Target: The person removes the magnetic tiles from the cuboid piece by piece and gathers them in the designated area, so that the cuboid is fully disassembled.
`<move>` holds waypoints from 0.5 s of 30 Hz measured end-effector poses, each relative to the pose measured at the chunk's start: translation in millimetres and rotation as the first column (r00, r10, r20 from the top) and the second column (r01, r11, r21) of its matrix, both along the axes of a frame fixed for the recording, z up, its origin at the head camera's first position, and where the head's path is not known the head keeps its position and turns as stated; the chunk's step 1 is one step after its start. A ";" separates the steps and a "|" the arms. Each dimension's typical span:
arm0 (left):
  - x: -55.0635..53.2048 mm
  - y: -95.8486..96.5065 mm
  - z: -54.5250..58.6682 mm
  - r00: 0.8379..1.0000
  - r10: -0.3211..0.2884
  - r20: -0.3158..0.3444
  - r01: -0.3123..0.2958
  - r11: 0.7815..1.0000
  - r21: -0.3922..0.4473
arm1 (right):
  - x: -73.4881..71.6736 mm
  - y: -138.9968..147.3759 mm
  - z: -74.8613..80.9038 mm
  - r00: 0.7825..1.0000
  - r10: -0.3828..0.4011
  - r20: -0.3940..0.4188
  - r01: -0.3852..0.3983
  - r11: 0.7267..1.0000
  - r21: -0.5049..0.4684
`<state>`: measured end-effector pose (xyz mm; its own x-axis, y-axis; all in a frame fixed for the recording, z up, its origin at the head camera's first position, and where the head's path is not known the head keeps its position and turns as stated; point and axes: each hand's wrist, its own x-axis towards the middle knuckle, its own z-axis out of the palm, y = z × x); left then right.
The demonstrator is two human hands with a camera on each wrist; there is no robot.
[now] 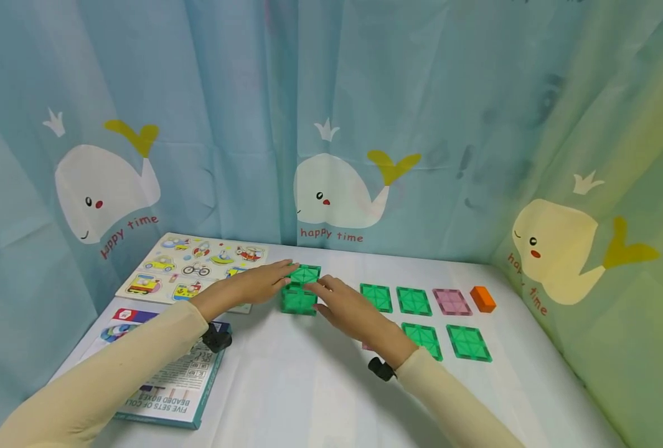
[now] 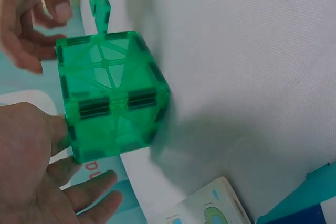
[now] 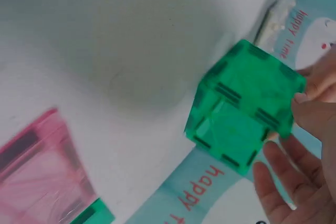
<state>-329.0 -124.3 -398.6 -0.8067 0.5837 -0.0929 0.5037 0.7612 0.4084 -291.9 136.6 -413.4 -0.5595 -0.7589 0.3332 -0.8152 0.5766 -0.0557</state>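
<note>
A translucent green magnetic-tile cube stands on the table in front of me, its tile faces and dark edge magnets plain in both wrist views. My left hand holds its upper left edge. In the left wrist view that hand's thumb and index finger meet the cube, and its other fingers spread out beside it. From the opposite side my right hand holds the cube's upper edge. Its thumb overlaps a corner of the cube in the right wrist view, fingers reaching round the far side.
Green tiles and a pink tile lie flat to the right, by an orange block. Another pink tile is partly behind my right wrist. A vehicle puzzle board and a boxed bead set lie left; a curtain hangs behind.
</note>
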 end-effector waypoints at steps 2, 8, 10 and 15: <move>0.2 0.3 0.1 1.000 0.001 -0.001 -0.001 1.000 -0.007 | -3.2 -7.2 -2.9 0.999 0.015 -0.043 -0.014 1.000 0.028; -0.3 -1.1 -2.3 1.000 0.003 -0.008 -0.003 1.000 -0.012 | -12.1 -17.0 -11.6 0.990 0.047 -0.135 -0.035 0.996 0.087; -0.5 -1.5 -2.5 1.000 0.002 -0.011 -0.002 1.000 -0.011 | -14.2 -17.2 -13.7 0.986 0.058 -0.159 -0.042 0.994 0.103; -0.1 -1.0 -2.6 1.000 0.006 -0.008 -0.006 1.000 -0.012 | -17.3 -15.6 -17.4 0.979 0.089 -0.185 -0.067 0.990 0.122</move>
<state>-329.1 -125.3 -401.2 -0.8106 0.5781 -0.0934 0.5026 0.7687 0.3955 -309.2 120.9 -430.8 -0.4325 -0.8368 0.3356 -0.8471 0.5047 0.1667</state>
